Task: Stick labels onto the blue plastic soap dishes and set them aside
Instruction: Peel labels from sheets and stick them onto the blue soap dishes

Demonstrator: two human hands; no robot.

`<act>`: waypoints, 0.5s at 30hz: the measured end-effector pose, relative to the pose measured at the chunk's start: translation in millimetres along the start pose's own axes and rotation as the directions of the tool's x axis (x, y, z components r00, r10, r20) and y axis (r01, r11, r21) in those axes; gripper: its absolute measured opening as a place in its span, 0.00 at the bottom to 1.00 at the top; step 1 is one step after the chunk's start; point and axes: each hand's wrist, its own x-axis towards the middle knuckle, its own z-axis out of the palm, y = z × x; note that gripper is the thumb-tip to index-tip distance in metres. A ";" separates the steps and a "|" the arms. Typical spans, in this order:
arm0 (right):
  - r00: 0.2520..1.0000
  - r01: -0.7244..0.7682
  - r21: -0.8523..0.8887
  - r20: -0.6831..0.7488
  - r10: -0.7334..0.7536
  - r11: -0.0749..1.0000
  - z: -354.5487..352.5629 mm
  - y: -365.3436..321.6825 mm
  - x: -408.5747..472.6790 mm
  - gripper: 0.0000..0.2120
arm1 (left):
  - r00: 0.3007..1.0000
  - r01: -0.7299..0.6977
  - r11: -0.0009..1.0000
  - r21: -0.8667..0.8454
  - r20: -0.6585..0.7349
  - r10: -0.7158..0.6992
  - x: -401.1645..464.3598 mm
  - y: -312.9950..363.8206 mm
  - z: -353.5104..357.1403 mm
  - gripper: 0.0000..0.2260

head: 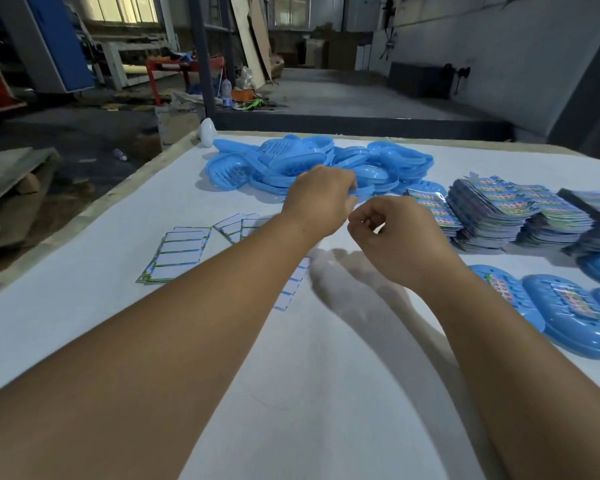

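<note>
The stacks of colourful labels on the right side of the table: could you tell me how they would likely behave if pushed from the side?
The stacks of colourful labels already lean and fan out, so a push would probably shear them rather than slide them whole. The sheets look thin and glossy, likely slippery. The white table looks smooth, offering little grip.

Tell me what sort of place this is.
Probably a small factory or workshop packing area: a heap of blue soap dishes and stacks of printed labels lie on a big white table, with concrete floor and boards behind.

Both arms outstretched; left hand [317, 199] fingers curled, right hand [392, 233] pinching.
</note>
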 end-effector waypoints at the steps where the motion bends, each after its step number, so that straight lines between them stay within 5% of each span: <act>1: 1.000 -0.019 -0.003 -0.026 0.018 1.000 -0.7 1.7 1.3 0.04 | 1.000 0.022 0.998 -0.057 -0.019 -0.023 -1.9 -1.6 -2.3 0.11; 5: 0.986 -0.096 0.058 -0.132 0.103 0.994 -5.7 3.7 4.1 0.15 | 0.987 0.079 0.901 -0.428 -0.096 -0.132 -16.8 -5.8 -20.2 0.05; 10: 0.995 0.012 0.112 -0.101 -0.001 0.994 -12.2 -3.2 -2.6 0.39 | 0.913 0.311 0.444 -0.840 0.135 -0.385 -48.6 -5.3 -40.4 0.07; 15: 0.998 0.069 0.128 -0.014 -0.068 0.989 -11.4 -7.7 -7.2 0.36 | 0.847 0.397 0.039 -0.917 0.349 -0.400 -78.2 -10.7 -39.1 0.07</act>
